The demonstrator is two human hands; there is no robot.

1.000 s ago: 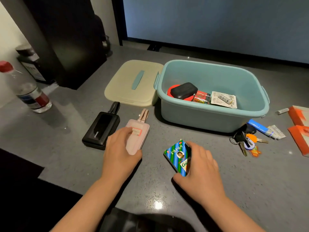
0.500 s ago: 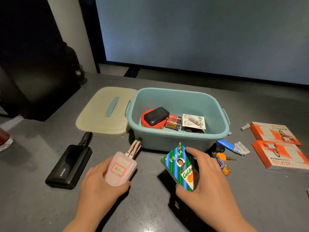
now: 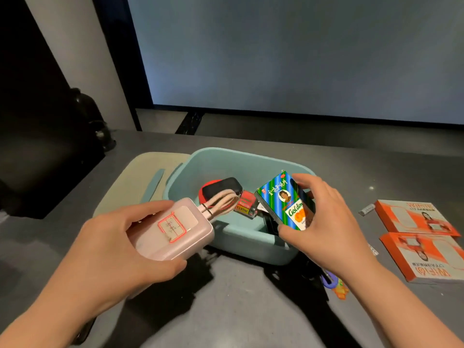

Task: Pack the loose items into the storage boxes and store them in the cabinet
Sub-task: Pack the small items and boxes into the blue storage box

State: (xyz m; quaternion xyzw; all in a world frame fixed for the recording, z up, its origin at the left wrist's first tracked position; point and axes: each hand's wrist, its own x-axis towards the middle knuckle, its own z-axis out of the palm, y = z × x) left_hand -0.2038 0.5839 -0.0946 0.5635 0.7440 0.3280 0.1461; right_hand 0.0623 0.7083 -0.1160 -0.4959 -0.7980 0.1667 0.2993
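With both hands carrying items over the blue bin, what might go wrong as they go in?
The pink power bank in the left hand could land hard on the batteries and black case already in the bin. The green box, pinched at its edges by the right hand, might slip.

Dim room, overhead glare, bent blurred edges
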